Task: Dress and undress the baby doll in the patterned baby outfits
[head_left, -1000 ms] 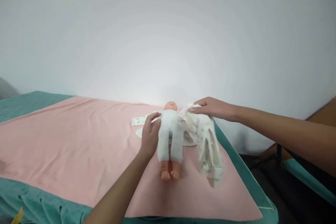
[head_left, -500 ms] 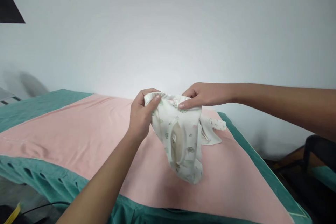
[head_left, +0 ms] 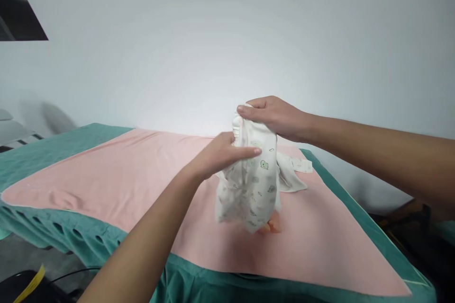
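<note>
White printed baby pants [head_left: 261,175] with a gathered waistband hang between my hands over a pink cloth, their lower end blurred. My right hand [head_left: 265,111] pinches the top of the waistband. Lower on the left edge, my left hand [head_left: 227,154] grips the fabric, its thumb across the front. Behind the pants to the right, another white printed garment [head_left: 289,175] lies on the pink cloth. A small orange thing [head_left: 273,223] shows just past the pants' lower edge, too blurred to make out.
The pink cloth [head_left: 124,175] covers much of a green-covered surface [head_left: 202,277] against a white wall. At the lower left are a dark object with a yellow strip [head_left: 31,286] and a black cable. Dark furniture stands at the lower right.
The pants have been turned and bunched narrower. My right hand has risen to the top of the waistband, and my left hand has moved right. The orange thing has come into view.
</note>
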Demonstrator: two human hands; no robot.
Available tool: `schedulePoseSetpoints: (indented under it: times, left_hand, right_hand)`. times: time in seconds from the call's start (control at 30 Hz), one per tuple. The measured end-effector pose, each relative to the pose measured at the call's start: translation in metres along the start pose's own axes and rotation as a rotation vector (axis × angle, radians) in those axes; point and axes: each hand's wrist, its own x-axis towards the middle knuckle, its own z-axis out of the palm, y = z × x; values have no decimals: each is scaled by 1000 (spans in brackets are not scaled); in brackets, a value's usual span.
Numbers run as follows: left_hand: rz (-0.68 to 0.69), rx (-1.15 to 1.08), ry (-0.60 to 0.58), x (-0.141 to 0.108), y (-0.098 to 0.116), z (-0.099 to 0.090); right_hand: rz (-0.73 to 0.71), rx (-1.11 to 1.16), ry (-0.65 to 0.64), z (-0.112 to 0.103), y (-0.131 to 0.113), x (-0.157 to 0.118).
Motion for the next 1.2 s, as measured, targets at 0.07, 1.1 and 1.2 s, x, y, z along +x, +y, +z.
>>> schedulePoseSetpoints:
  times: [0.07,1.1,1.2]
  left_hand:
    - [-88,-88,-90,1,-13,7]
    - [-291,-563,-185,-2,-105,48]
    - [-282,-656,-149,-2,-107,52]
  right_hand:
    - [59,39,-52,0,7,-4]
    - [423,650,175,35,132,-44]
    - [496,700,164,39,130,-51]
